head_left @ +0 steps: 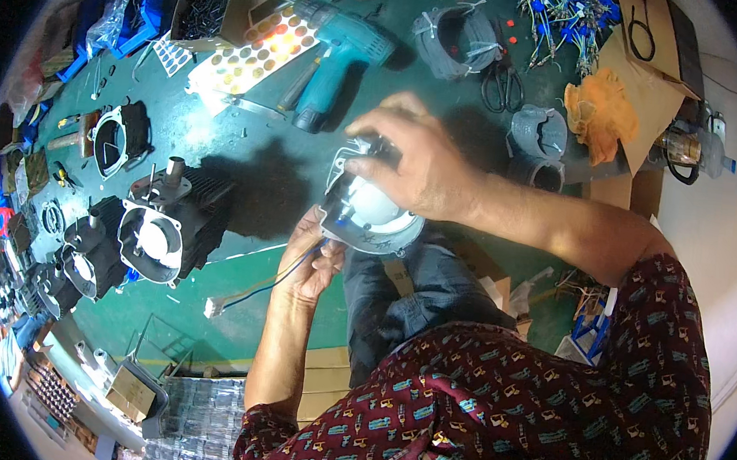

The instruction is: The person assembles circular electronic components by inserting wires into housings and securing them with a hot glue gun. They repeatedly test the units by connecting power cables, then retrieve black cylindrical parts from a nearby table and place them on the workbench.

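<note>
Metal motor housing (383,236), silver-grey and rounded, is held over the lap, at the near edge of the green desk (248,151). From my station I see the left hand (309,253) grasping its lower left side, where a blue wire (269,288) trails to a white connector (214,308). The right hand (410,153) curls over its upper part; I cannot tell whether those fingers are clamped. Beyond lies a teal power drill (340,59); a dark finned motor (197,225) stands leftward.

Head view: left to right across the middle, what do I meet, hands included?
Black ring-fronted housing, dark finned motor with upright shaft, left hand, right hand, orange cloth.
</note>
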`<control>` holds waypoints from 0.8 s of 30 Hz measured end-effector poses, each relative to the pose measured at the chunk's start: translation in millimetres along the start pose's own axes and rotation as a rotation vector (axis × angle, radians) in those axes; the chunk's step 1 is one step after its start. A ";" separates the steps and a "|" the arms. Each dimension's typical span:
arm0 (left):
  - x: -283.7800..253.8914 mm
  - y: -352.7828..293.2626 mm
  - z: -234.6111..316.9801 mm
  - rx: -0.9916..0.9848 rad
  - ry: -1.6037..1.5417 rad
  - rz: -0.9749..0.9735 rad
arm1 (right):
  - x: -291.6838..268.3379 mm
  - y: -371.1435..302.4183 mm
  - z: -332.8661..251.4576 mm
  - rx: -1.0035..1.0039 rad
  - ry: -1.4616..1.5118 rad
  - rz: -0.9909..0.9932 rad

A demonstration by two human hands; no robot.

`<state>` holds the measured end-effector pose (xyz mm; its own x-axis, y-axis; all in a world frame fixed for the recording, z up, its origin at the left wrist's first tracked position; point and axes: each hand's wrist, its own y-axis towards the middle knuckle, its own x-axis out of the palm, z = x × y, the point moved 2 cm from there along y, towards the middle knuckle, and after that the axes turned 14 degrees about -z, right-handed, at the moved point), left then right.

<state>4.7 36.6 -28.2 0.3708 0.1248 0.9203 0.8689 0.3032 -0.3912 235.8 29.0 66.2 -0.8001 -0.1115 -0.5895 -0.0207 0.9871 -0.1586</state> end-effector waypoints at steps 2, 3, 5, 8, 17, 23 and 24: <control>8.3 1.1 -4.3 0.117 0.145 0.103 | -0.7 -0.8 3.0 0.010 0.010 0.015; 3.6 3.0 -4.9 0.211 0.393 0.008 | -2.3 -0.8 3.7 0.007 0.016 0.019; -4.0 1.8 -8.4 0.390 0.781 0.035 | -3.3 -1.9 4.9 0.004 0.015 0.022; 1.8 -2.5 -8.5 0.508 1.139 0.132 | -4.4 -0.1 6.0 0.006 0.004 0.020; 6.8 -1.1 -27.1 0.506 0.679 0.080 | -6.4 2.1 1.6 0.001 -0.008 0.015; 10.6 -2.2 -28.8 0.208 0.183 0.143 | -5.7 5.0 2.6 -0.003 0.002 0.008; 8.9 -4.7 -26.7 0.139 0.134 0.141 | -6.4 5.0 3.7 -0.001 0.001 0.013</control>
<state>12.7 11.0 -18.3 0.5335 0.0512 0.8442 0.7555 0.4198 -0.5029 243.1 34.3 66.3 -0.8010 -0.0986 -0.5905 -0.0108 0.9886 -0.1504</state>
